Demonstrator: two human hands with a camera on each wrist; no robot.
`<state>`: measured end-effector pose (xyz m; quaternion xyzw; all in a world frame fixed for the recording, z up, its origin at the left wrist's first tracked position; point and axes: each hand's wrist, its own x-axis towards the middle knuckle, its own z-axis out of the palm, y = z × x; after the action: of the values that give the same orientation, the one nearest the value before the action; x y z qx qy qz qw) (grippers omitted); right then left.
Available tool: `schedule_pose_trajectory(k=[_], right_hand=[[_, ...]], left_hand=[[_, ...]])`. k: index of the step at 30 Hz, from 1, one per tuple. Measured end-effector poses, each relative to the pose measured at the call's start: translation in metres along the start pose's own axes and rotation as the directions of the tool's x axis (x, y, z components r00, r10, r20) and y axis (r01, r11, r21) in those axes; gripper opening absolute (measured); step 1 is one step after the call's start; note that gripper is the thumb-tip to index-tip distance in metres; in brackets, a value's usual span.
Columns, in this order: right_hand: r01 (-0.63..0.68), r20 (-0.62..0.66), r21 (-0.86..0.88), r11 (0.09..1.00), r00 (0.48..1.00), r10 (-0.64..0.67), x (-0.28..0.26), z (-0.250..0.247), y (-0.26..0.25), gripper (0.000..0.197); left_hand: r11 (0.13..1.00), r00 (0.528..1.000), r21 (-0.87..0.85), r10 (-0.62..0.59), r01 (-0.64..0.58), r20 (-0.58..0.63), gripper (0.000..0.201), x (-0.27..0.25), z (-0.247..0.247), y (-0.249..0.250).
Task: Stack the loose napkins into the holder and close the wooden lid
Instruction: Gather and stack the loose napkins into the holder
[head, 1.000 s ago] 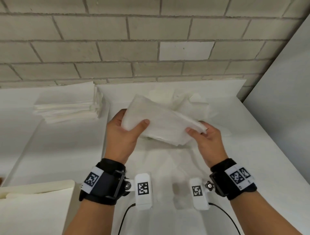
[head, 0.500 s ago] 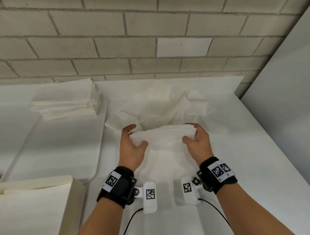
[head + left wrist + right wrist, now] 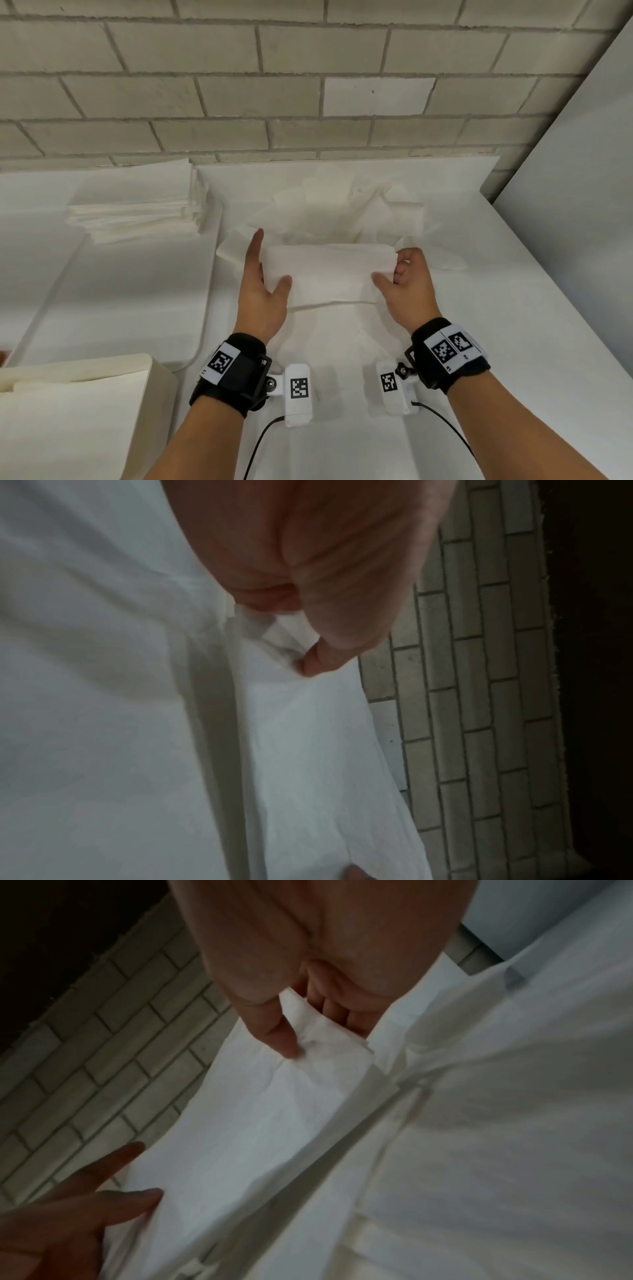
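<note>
Head view: left hand (image 3: 263,298) and right hand (image 3: 407,291) pinch the napkin bundle (image 3: 329,274) by its ends over the middle of the desk (image 3: 513,342), before the loose pile (image 3: 342,212); tapping its edges square first seems wise.

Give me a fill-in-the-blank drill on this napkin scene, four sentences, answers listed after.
1. The white bundle gripped between the left hand and the right hand consists of ____.
2. The neat stack sits to the ____ of that bundle.
3. The wall behind the table is built of ____.
4. The loose pile lies between the bundle and the ____.

Missing words: napkins; left; bricks; wall.
</note>
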<state>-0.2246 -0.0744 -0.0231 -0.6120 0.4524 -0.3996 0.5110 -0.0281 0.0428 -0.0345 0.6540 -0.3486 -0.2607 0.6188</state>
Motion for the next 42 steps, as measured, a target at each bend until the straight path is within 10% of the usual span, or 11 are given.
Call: schedule_pose_trajectory(k=[6, 13, 26, 42], right_hand=[[0.151, -0.106, -0.071, 0.986, 0.982, -0.157, -0.002, -0.005, -0.004, 0.039], [0.068, 0.092, -0.320, 0.945, 0.995, -0.040, -0.006, -0.017, 0.017, 0.033], [-0.006, 0.170, 0.136, 0.991, 0.985, -0.017, -0.014, -0.029, -0.050, 0.035], [0.111, 0.568, -0.146, 0.983, 0.823, -0.009, -0.105, 0.106, -0.127, 0.032]], left_hand=[[0.991, 0.991, 0.026, 0.132, -0.132, 0.001, 0.051, 0.001, 0.003, 0.009], [0.975, 0.993, 0.218, -0.064, 0.041, 0.097, 0.036, -0.003, 0.007, -0.006], [0.995, 0.998, 0.087, 0.049, -0.047, -0.025, 0.027, -0.006, -0.017, 0.075], [0.903, 0.993, 0.428, -0.073, 0.026, 0.095, 0.016, -0.064, -0.243, 0.127]])
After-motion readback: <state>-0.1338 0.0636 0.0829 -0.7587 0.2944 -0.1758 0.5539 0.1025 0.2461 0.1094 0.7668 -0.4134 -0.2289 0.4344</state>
